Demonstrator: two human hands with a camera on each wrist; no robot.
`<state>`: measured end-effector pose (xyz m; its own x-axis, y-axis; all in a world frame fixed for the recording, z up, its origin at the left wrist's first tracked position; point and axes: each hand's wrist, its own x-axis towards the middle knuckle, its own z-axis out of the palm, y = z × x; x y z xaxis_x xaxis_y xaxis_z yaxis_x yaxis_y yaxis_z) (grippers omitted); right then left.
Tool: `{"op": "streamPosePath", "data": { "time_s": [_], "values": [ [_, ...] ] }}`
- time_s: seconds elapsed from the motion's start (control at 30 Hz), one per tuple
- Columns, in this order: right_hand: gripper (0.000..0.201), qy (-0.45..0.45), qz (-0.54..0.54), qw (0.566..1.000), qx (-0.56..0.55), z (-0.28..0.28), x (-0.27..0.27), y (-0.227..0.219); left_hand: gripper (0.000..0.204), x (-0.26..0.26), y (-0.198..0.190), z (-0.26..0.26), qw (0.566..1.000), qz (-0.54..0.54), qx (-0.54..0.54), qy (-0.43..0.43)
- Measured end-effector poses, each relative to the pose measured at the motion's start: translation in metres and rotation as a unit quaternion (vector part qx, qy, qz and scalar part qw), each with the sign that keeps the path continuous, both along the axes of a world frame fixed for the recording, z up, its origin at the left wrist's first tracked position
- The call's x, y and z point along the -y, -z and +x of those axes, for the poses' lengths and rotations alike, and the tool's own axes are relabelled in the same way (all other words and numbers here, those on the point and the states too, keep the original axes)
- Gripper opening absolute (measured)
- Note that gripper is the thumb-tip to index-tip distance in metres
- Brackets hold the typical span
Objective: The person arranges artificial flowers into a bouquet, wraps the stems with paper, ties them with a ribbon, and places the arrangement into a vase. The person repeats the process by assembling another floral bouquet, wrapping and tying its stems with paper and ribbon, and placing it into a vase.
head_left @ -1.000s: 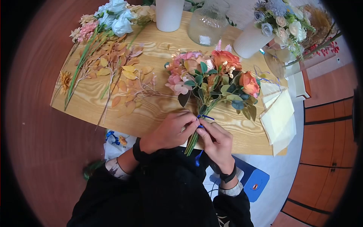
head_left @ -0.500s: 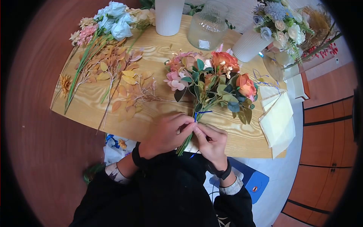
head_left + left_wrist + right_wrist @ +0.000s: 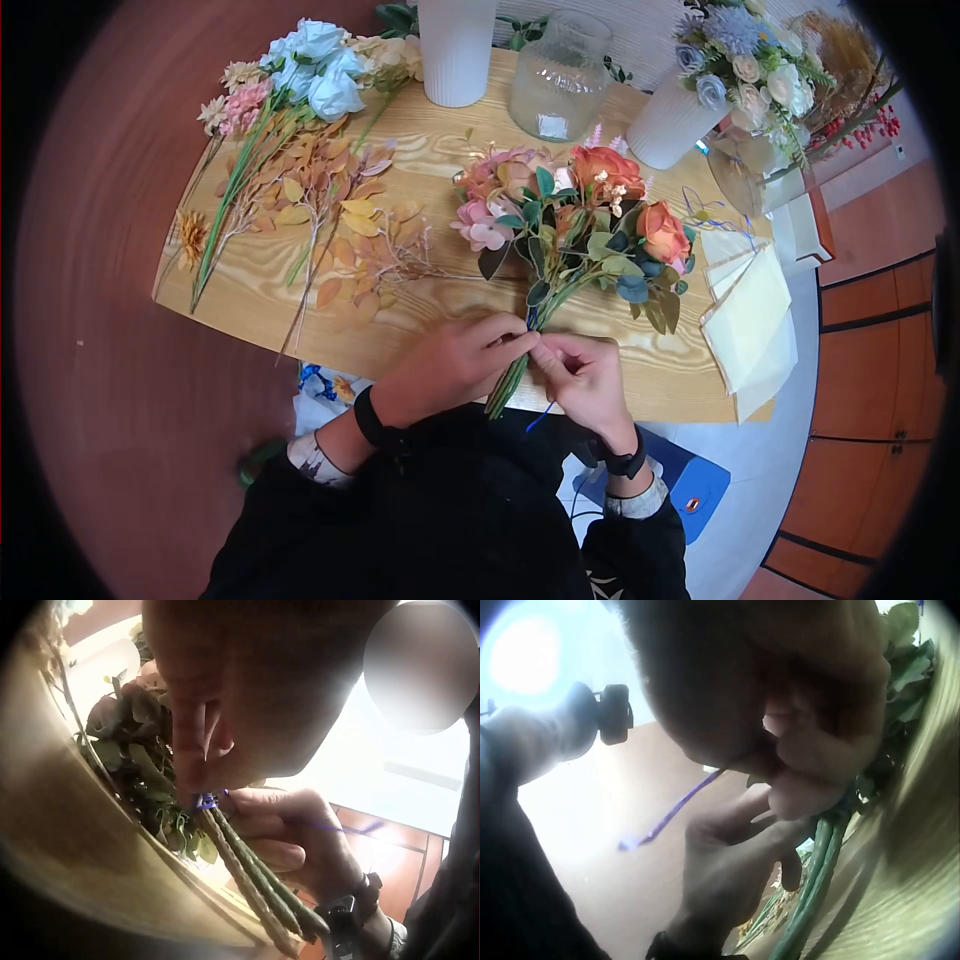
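Note:
A bouquet of artificial flowers (image 3: 605, 180), orange roses and pink blooms with green leaves, lies toward the table's front edge. Its green stems (image 3: 510, 388) point at the person. My left hand (image 3: 455, 360) pinches the stems with thumb and forefinger, right at a blue ribbon (image 3: 208, 801) wound round them. From the other side, my right hand (image 3: 588, 378) pinches the ribbon between thumb and forefinger. A loose ribbon tail (image 3: 676, 810) hangs out of the right hand. The fingertips of both hands meet and hide part of the winding.
Orange-leaved branches (image 3: 320, 190) and blue roses (image 3: 320, 65) lie at the left. White vases (image 3: 455, 60) and a glass jar (image 3: 560, 85) stand at the back. Pale wrapping sheets (image 3: 750, 325) lie at the right, below a tangle of blue ribbon (image 3: 715, 212).
The short blue end that stuck out rightward above the hands no longer shows; blue now lies along the stems. A ribbon tail hangs below the right hand. Both hands stay at the stems.

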<state>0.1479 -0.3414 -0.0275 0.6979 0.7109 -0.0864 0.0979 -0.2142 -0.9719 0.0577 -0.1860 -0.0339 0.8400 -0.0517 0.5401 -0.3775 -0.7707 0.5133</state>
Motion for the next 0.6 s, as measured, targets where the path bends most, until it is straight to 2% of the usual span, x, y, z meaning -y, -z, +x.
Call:
{"op": "streamPosePath", "data": {
  "time_s": [0.03, 0.1, 0.13, 0.2, 0.3, 0.33, 0.4, 0.43, 0.5, 0.53, 0.6],
  "values": [
    [0.008, 0.003, 0.0, 1.0, -0.001, 0.0, -0.001, 0.0, 0.028, 0.001, -0.002, 0.0, 1.0, 0.0, -0.001, 0.003],
    [0.004, 0.014, 0.058, 0.985, 0.161, -0.001, -0.004, 0.0, 0.025, 0.005, -0.008, 0.001, 0.999, -0.024, -0.046, -0.016],
    [0.004, 0.019, 0.06, 0.985, 0.16, 0.001, -0.004, 0.0, 0.025, 0.006, -0.01, 0.003, 0.999, -0.022, -0.047, -0.011],
    [0.003, 0.01, 0.059, 0.958, 0.282, 0.003, -0.003, 0.001, 0.018, 0.009, -0.014, 0.006, 0.995, -0.048, -0.08, -0.032],
    [0.004, 0.002, 0.05, 0.947, 0.317, 0.003, -0.001, -0.002, 0.015, 0.01, -0.01, 0.013, 0.992, -0.095, -0.082, -0.028],
    [0.004, 0.006, 0.05, 0.948, 0.315, 0.003, -0.001, -0.001, 0.015, 0.009, -0.006, 0.013, 0.992, -0.094, -0.085, -0.026],
    [0.004, -0.006, 0.067, 0.955, 0.289, 0.005, 0.0, 0.003, 0.015, 0.004, 0.004, 0.013, 0.977, -0.18, -0.11, 0.02],
    [0.004, -0.004, 0.067, 0.955, 0.287, 0.005, 0.0, 0.004, 0.015, 0.005, 0.004, 0.011, 0.977, -0.179, -0.113, 0.021],
    [0.004, 0.014, 0.089, 0.968, 0.233, 0.005, 0.0, 0.006, 0.019, 0.005, 0.001, 0.008, 0.962, -0.242, -0.126, -0.018],
    [0.004, 0.016, 0.089, 0.969, 0.232, 0.004, 0.0, 0.006, 0.019, 0.004, 0.0, 0.009, 0.962, -0.242, -0.128, -0.017],
    [0.005, 0.016, 0.1, 0.979, 0.178, 0.003, 0.001, 0.006, 0.023, 0.001, 0.0, 0.012, 0.988, -0.144, -0.044, 0.013]
  ]
}}
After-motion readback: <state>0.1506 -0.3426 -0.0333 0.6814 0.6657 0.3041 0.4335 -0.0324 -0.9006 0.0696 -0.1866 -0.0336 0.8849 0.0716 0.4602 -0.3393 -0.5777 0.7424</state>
